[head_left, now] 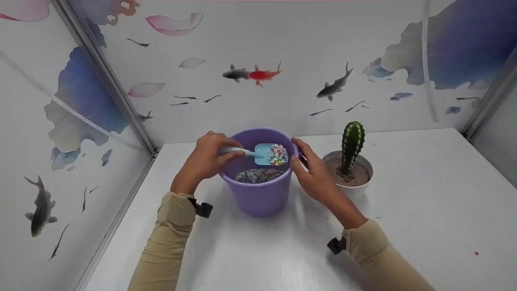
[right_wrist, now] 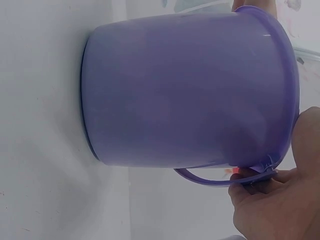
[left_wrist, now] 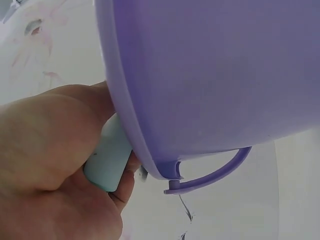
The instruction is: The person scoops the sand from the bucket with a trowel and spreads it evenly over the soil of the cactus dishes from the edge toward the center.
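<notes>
My left hand grips the pale blue handle of a small shovel over the left rim of a purple bucket. Multicoloured pebbles lie in the shovel's blade, above a layer of greyish mixed pebbles inside the bucket. On the right side, my right hand holds the bucket's rim, thumb at the near side and fingers behind it. The right wrist view shows the bucket's curved handle hanging by those fingers. In the left wrist view the shovel handle sits between thumb and fingers; its blade is hidden.
Just right of the bucket stands a white pot with a green cactus in brown soil. The white table meets panels printed with fish at the back and left. A small red speck lies at the right.
</notes>
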`<action>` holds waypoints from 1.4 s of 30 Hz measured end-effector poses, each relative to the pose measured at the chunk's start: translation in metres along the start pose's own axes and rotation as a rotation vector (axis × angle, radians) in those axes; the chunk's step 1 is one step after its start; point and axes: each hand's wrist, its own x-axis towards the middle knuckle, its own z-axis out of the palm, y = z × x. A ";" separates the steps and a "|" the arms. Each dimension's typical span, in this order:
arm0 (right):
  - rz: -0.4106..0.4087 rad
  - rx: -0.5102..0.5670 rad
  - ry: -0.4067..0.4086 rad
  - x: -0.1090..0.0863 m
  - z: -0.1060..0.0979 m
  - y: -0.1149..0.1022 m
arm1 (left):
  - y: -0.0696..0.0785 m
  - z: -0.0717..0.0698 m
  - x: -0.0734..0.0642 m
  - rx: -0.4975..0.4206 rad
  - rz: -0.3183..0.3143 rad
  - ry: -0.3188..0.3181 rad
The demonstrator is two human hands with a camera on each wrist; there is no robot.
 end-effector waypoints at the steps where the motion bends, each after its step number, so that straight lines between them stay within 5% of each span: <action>1: -0.002 0.003 0.002 0.000 0.000 0.000 | 0.001 -0.001 0.000 -0.007 -0.002 0.004; 25: -0.025 -0.029 0.120 -0.013 -0.014 -0.010 | 0.020 -0.011 0.001 -0.061 0.032 0.032; 33: -0.074 -0.150 0.288 -0.030 -0.041 -0.025 | 0.032 -0.008 0.009 -0.070 0.076 0.038; 42: -0.296 -0.219 0.508 -0.045 -0.086 -0.017 | 0.048 0.002 0.021 -0.077 0.099 0.027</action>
